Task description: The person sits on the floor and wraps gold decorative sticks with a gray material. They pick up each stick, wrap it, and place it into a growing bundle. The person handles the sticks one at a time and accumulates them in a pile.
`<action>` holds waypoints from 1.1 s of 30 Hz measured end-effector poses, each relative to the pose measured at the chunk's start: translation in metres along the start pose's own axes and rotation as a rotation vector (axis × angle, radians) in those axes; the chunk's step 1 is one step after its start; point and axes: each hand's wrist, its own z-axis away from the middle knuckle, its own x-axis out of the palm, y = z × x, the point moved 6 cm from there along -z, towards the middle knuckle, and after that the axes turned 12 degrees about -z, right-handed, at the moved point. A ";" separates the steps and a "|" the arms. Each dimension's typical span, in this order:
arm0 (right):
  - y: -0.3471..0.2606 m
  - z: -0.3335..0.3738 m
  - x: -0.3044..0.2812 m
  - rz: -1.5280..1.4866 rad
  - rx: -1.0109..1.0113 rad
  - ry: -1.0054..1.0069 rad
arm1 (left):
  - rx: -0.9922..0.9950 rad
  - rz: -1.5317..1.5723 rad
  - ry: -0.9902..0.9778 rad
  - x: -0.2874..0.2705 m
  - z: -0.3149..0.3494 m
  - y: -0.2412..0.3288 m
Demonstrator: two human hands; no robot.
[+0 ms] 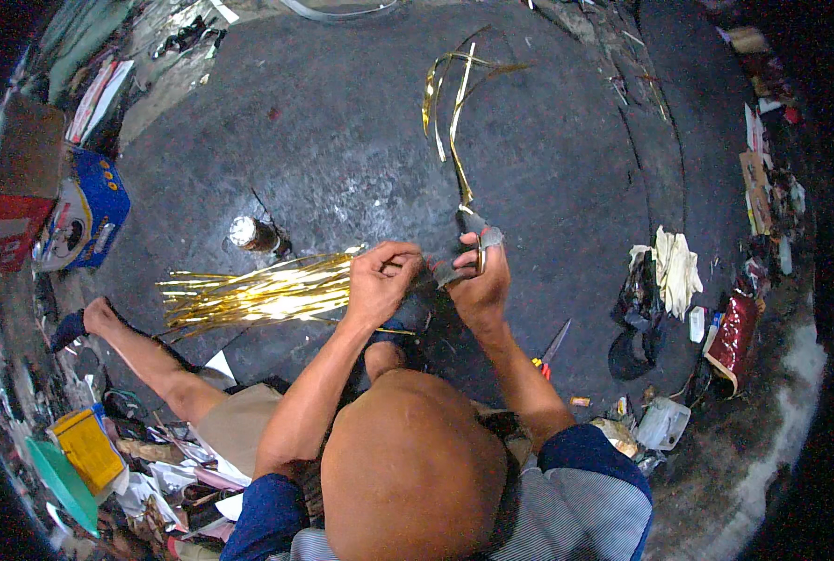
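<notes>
My left hand is closed in a pinch at the right end of a bundle of shiny gold strips on the dark floor; what its fingertips hold is too small to make out. My right hand, just to the right, is closed round a small dark grey piece. A few long gold strips extend from it, curling away over the floor. Fingers partly hide the grey piece, so its kind is unclear. Scissors with red and yellow handles lie beside my right forearm.
A brown jar with a pale top stands behind the gold bundle. Blue and red boxes are at the left. A cream cloth and black plastic lie at the right. Paper scraps litter the lower left.
</notes>
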 end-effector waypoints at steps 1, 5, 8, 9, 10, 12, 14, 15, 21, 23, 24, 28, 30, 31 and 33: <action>0.002 0.001 0.001 -0.027 0.062 -0.007 | 0.028 -0.036 -0.035 0.001 0.001 -0.001; 0.005 -0.002 -0.003 -0.087 0.088 -0.036 | 0.024 -0.064 -0.177 -0.001 -0.003 -0.001; 0.011 -0.002 -0.003 -0.151 0.120 -0.060 | -0.014 0.026 -0.235 -0.002 -0.005 -0.003; 0.012 -0.002 -0.002 -0.150 0.101 -0.075 | -0.017 0.060 -0.244 -0.002 -0.006 -0.004; 0.012 -0.002 -0.002 -0.148 0.082 -0.089 | -0.020 0.075 -0.249 -0.001 -0.007 -0.005; 0.006 -0.002 0.000 -0.114 0.058 -0.076 | -0.027 0.103 -0.258 0.000 -0.008 -0.008; 0.002 -0.001 0.001 -0.111 0.048 -0.067 | -0.037 0.117 -0.270 0.000 -0.009 -0.010; 0.001 0.000 -0.001 -0.123 0.050 -0.062 | -0.043 0.124 -0.278 0.000 -0.010 -0.008; -0.019 0.007 0.000 0.124 -0.223 -0.033 | 0.030 -0.029 -0.158 -0.008 -0.010 0.006; -0.022 0.009 0.000 0.177 -0.285 -0.018 | 0.018 -0.100 -0.100 -0.006 -0.004 0.011; -0.026 0.009 0.000 0.174 -0.274 -0.011 | 0.009 -0.135 -0.071 -0.005 0.000 0.013; -0.016 0.008 -0.002 0.114 -0.173 0.036 | 0.013 -0.270 -0.062 -0.004 0.005 0.022; -0.015 0.008 0.000 0.117 -0.203 0.009 | 0.105 -0.355 -0.072 -0.006 -0.002 0.024; -0.016 0.008 0.001 0.117 -0.220 -0.004 | 0.152 -0.398 -0.074 -0.007 -0.005 0.026; -0.018 0.006 0.002 0.147 -0.187 -0.035 | 0.174 -0.407 -0.115 -0.010 -0.008 0.030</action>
